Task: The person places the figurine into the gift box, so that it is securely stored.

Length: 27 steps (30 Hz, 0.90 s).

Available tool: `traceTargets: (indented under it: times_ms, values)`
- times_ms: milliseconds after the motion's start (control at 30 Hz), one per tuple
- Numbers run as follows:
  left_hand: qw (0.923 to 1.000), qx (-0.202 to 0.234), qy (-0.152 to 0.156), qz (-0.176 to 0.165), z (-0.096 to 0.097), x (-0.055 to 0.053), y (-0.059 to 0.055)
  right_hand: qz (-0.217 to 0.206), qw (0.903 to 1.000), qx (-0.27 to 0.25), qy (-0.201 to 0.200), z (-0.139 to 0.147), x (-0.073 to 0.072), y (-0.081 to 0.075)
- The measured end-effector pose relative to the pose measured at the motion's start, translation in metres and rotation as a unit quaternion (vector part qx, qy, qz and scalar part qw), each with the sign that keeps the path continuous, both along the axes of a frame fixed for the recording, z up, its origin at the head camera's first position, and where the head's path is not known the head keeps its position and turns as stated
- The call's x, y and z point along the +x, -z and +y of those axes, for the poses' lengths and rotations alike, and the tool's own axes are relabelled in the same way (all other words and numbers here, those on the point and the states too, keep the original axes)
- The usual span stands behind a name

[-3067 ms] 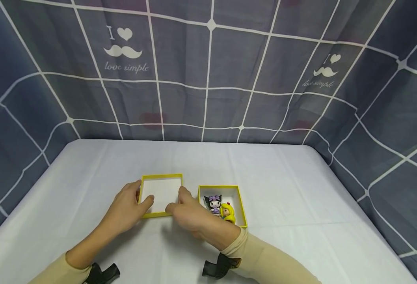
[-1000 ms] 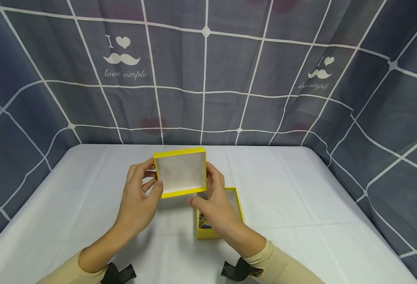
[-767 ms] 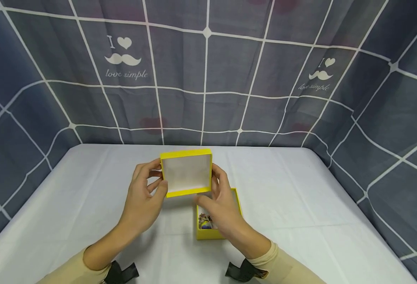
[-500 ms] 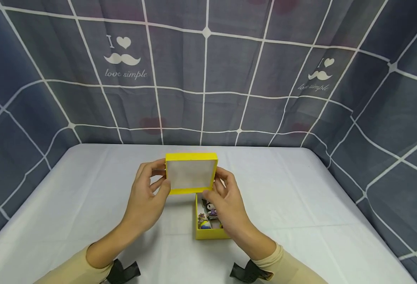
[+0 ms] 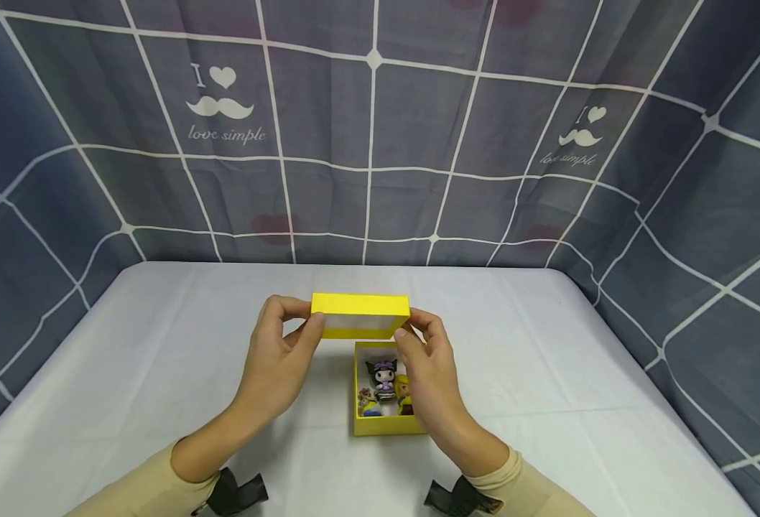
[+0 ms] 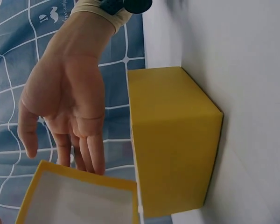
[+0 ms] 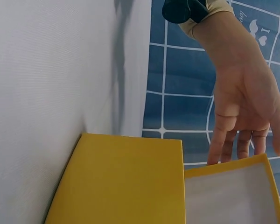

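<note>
A yellow box lid point(image 5: 360, 304) with a pale inside is held tilted just above and behind the yellow box point(image 5: 388, 426). My left hand point(image 5: 279, 362) pinches the lid's left side between thumb and fingers. At the lid's right end, my right hand point(image 5: 437, 380) grips it and covers part of the box's right side. Inside the uncovered box lie a black-and-purple figurine point(image 5: 383, 378), a yellow-haired figurine point(image 5: 404, 395) and a smaller figurine point(image 5: 370, 404) with blue and yellow on it. The left wrist view shows the box's plain outer walls point(image 6: 177, 158) beside the lid point(image 6: 84, 200).
A white cloth covers the table point(image 5: 548, 373). Behind and at both sides hangs a dark grey curtain point(image 5: 328, 194) with white grid lines. Black straps with cameras point(image 5: 241, 494) sit at both wrists.
Both hands lifted the lid from left of the box, then carried it right to the box. It has come lower and tipped, so its inside shows less and the figurines are more visible.
</note>
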<state>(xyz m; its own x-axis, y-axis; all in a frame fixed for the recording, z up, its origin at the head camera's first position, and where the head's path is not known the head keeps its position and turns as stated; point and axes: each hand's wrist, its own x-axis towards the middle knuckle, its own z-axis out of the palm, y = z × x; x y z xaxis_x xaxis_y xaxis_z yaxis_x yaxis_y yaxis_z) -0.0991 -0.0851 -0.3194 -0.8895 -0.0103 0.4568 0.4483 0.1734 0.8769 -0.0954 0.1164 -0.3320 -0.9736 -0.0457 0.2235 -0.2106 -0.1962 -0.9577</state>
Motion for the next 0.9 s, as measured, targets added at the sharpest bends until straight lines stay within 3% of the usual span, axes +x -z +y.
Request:
traceTargets:
  times_ms: [333, 633, 900]
  values:
    - [0.9995, 0.011, 0.013, -0.027, 0.004, 0.005, 0.003, -0.001, 0.9984, -0.038, 0.041, 0.006, 0.000, 0.006]
    - [0.9969, 0.032, 0.041, -0.059, 0.006, 0.011, 0.017, -0.002, 0.9981, -0.031, 0.054, 0.015, 0.000, 0.011]
    - [0.9983, -0.003, 0.033, -0.048, 0.012, 0.014, 0.030, 0.009, 0.9984, -0.016, 0.053, 0.029, 0.003, 0.015]
